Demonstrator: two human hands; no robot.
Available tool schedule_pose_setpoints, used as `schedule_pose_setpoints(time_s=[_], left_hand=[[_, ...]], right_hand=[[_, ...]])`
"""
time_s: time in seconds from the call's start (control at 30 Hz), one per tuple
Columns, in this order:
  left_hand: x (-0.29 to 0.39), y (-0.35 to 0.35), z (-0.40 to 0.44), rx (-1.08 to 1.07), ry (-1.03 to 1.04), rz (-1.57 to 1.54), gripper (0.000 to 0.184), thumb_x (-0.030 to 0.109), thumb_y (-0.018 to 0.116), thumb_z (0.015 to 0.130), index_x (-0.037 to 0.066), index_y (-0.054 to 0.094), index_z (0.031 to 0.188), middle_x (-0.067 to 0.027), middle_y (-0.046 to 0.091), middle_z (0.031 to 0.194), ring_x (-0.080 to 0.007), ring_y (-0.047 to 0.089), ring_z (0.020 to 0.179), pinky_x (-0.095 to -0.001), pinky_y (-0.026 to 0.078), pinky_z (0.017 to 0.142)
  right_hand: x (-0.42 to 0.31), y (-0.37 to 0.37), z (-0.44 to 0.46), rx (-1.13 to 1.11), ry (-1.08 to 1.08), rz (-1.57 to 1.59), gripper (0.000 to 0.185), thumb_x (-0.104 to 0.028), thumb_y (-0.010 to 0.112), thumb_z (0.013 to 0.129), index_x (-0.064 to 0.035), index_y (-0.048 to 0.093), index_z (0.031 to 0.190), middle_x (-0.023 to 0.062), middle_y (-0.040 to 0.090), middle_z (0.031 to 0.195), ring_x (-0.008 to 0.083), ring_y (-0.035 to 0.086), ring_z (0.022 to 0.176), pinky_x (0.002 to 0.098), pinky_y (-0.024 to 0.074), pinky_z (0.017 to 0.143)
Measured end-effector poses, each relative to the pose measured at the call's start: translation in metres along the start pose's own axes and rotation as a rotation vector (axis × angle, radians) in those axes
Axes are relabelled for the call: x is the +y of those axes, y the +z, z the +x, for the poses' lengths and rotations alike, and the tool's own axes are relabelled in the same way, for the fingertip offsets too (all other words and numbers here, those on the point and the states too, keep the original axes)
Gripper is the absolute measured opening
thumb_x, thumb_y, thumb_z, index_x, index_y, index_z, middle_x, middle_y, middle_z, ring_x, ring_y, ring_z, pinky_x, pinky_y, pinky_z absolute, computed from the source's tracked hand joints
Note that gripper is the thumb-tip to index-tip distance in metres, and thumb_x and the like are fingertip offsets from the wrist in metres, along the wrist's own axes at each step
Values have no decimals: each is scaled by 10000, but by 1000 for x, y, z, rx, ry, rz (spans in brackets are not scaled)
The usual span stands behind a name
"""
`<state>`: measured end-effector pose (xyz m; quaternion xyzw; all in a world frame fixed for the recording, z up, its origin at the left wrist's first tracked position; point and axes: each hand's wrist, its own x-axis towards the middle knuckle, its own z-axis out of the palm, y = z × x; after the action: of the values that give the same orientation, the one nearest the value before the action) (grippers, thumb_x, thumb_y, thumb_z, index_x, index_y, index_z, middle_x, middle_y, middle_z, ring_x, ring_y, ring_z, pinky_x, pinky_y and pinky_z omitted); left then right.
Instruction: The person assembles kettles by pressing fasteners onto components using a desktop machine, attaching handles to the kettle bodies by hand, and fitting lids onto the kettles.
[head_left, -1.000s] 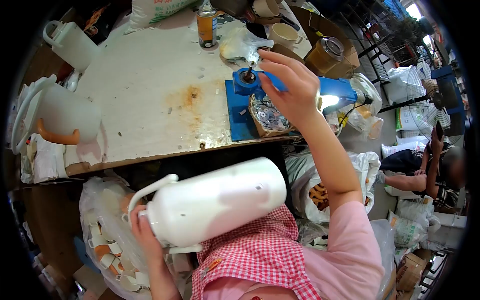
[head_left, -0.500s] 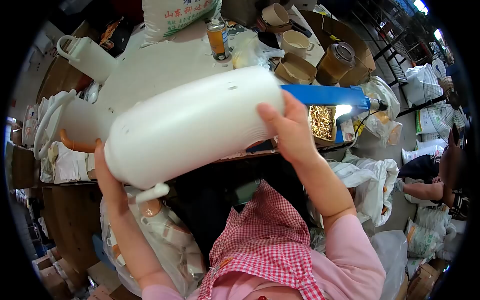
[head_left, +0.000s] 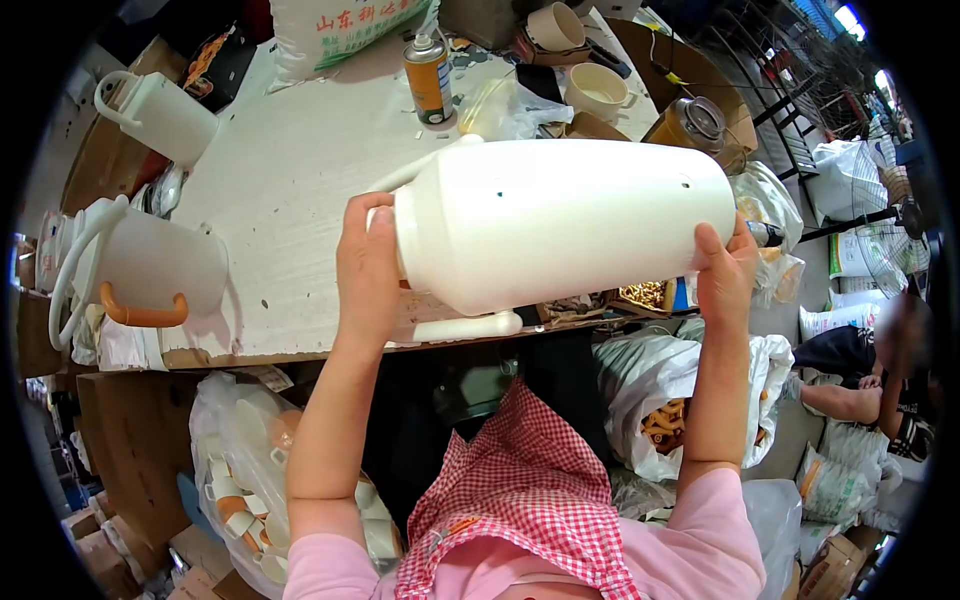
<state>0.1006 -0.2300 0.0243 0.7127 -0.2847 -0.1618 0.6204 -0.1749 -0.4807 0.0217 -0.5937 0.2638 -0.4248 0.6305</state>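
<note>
A large white flask body (head_left: 570, 222) lies sideways in the air above the table's front edge. Its neck end is held by my left hand (head_left: 368, 265), fingers wrapped round the rim. Under the other end, at the lower right, my right hand (head_left: 725, 275) grips the base with thumb and fingers. A white handle (head_left: 465, 328) sticks out below the neck, and another white part shows above it. Small dark holes mark the body's side. The blue machine is mostly hidden behind the flask.
The white table (head_left: 290, 190) holds a spray can (head_left: 428, 80), a beige cup (head_left: 597, 90), a printed sack (head_left: 345, 35) and a flask with an orange handle (head_left: 160, 265). Bags of parts (head_left: 245, 480) hang below the edge. A seated person (head_left: 850, 400) is at the right.
The flask has risen from my lap over the table and moved right. My right hand has come from the blue machine to the flask's base; my left hand has stayed at the neck end.
</note>
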Motion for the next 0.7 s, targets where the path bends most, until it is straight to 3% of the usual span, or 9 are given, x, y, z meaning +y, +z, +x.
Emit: schedule_pose_setpoints(time_s=[0.03,0.17,0.47,0.57,0.63,0.7], left_hand=[[6,4,-2,-19,-49,-15,328,292,383,1066,31,542,1186,-95,635,920,-129,595,810,-291,500,703],[1,9,0,-48,-15,-42,332,296,382,1066,29,540,1185,-99,639,927,-136,600,817,-297,506,704],[0,8,5,-23,-39,-65,349,326,391,1057,37,540,1182,-97,643,904,-145,618,784,-302,512,658],[1,9,5,-72,-154,-13,349,330,389,1058,37,538,1177,-104,647,925,-140,620,770,-293,509,640],[-5,13,3,-90,-144,-80,405,352,346,1061,24,562,1160,-68,624,977,-133,603,886,-308,506,773],[-19,8,7,-99,-68,-7,379,341,384,1057,26,560,1171,-99,637,997,-168,612,920,-332,502,821]], right_hand=[[0,-3,1,-6,0,6,464,-161,800,862,33,601,1234,95,698,1136,158,667,1006,302,504,936],[-2,-4,1,-4,3,22,488,-172,803,864,36,588,1250,104,695,1150,172,668,1029,312,505,948],[-3,-3,2,-7,21,-2,485,-181,799,872,41,588,1248,107,696,1147,169,666,1020,307,507,938],[-8,-3,0,-4,54,-58,476,-181,792,876,45,592,1243,106,697,1145,167,668,1013,306,511,930],[-13,-4,0,3,77,-103,467,-179,784,882,47,593,1242,105,698,1144,166,668,1011,307,513,927],[-20,-1,1,-40,141,-149,434,-167,757,893,47,601,1237,106,699,1139,159,667,1007,305,522,909]])
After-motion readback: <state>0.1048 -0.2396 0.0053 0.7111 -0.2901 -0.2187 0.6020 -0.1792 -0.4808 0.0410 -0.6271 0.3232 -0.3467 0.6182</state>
